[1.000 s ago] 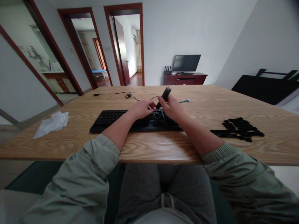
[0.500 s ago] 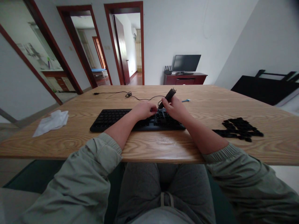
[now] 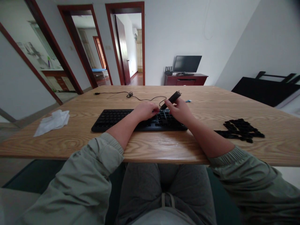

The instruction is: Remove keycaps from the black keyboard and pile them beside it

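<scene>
A black keyboard lies on the wooden table in front of me, its cable trailing toward the far edge. My right hand grips a dark pen-like tool, tilted up and to the right, with its lower tip down at the keys. My left hand rests on the keyboard just left of that tip, fingers curled; I cannot see whether it pinches a key.
A pile of loose black keycaps lies on the table at the right. A crumpled white cloth sits at the left. A small blue item lies beyond my right hand. Doorways and a TV stand are behind the table.
The tool has tilted further to the right and lower, and my right hand shifted slightly right. My left hand stayed on the keys.
</scene>
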Available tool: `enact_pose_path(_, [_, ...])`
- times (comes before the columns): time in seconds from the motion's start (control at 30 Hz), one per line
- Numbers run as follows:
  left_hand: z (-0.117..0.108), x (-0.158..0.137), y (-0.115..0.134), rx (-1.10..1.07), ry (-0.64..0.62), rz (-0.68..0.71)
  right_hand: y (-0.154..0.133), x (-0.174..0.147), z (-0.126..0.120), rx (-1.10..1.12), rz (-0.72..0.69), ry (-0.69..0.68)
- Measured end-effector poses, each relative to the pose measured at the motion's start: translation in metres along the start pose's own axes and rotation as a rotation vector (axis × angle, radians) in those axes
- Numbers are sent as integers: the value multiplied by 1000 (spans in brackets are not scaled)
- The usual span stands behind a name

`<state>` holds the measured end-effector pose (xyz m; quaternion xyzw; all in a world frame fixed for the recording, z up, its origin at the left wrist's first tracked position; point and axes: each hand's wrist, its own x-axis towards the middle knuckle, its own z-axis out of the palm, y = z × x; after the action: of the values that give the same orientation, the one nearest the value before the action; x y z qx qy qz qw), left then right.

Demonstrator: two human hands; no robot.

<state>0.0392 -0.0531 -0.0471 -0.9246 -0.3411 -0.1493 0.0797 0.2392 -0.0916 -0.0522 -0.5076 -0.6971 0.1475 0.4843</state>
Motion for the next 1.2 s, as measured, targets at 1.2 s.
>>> enact_pose_path(1.2, [-8, 0, -2, -28, -83, -85, 1, 13, 17, -74, -48, -6])
